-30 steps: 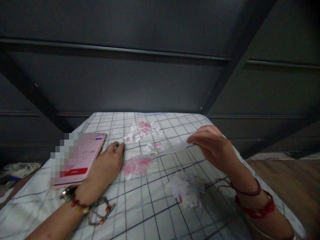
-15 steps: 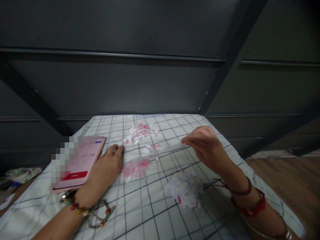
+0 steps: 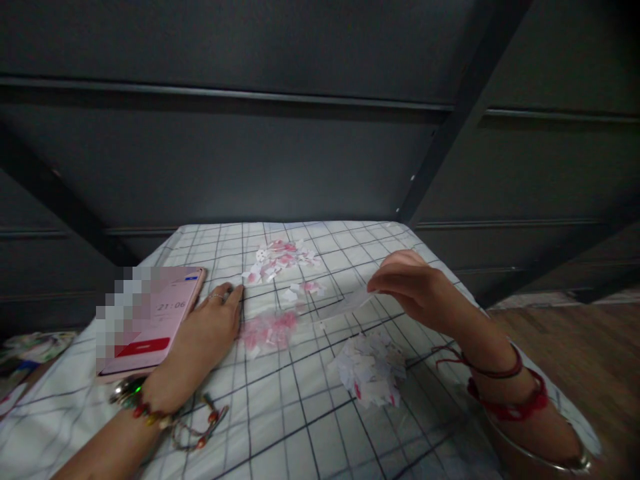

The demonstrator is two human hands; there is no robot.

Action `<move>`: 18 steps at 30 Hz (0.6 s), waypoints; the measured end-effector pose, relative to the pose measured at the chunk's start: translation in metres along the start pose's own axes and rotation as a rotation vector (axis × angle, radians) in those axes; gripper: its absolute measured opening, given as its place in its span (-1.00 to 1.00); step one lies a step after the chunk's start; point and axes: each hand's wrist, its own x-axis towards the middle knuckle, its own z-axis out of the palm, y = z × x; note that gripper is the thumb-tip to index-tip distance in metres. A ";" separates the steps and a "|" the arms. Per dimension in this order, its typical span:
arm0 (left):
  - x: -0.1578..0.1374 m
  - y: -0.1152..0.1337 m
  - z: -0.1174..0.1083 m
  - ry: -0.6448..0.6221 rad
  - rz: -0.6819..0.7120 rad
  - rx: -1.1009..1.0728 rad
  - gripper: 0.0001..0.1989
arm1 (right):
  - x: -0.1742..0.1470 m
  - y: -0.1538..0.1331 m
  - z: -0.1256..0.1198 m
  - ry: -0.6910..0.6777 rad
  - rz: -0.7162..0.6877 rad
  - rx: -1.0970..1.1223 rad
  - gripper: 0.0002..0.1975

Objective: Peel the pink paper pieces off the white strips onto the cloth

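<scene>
My right hand (image 3: 417, 290) is raised over the right part of the checked cloth (image 3: 320, 393), fingers pinched on the edge of a clear plastic bag (image 3: 346, 305). Thin and see-through, the bag stretches left from the fingertips; its far end is hard to make out. My left hand (image 3: 213, 327) rests on the cloth with its fingers extended, beside a pink pile of pieces (image 3: 270, 331) that looks covered by clear plastic. Farther back are loose white and pink paper scraps (image 3: 283, 259), with a few more scraps (image 3: 305, 289) nearer. A heap of white scraps (image 3: 371, 370) lies below my right hand.
A pink-edged phone (image 3: 165, 327) with its screen lit lies left of my left hand. Beyond the cloth stands a dark panelled wall (image 3: 280, 160). Wooden floor (image 3: 575, 353) shows at right, and assorted items (image 3: 35, 353) lie low at left.
The plastic in my right hand has tilted and sags lower, its edge showing more plainly. My left hand stays by the pink pile. The view has shifted slightly.
</scene>
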 end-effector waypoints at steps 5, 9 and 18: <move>0.001 0.001 -0.003 -0.046 -0.019 -0.018 -0.55 | -0.003 0.000 -0.011 -0.023 0.033 0.075 -0.79; 0.003 0.002 -0.002 -0.063 -0.041 -0.040 -0.54 | -0.003 0.000 -0.010 -0.002 0.046 0.046 -0.76; 0.006 0.003 0.004 -0.012 0.015 -0.047 -0.53 | -0.008 0.005 -0.012 0.065 0.114 -0.088 -0.80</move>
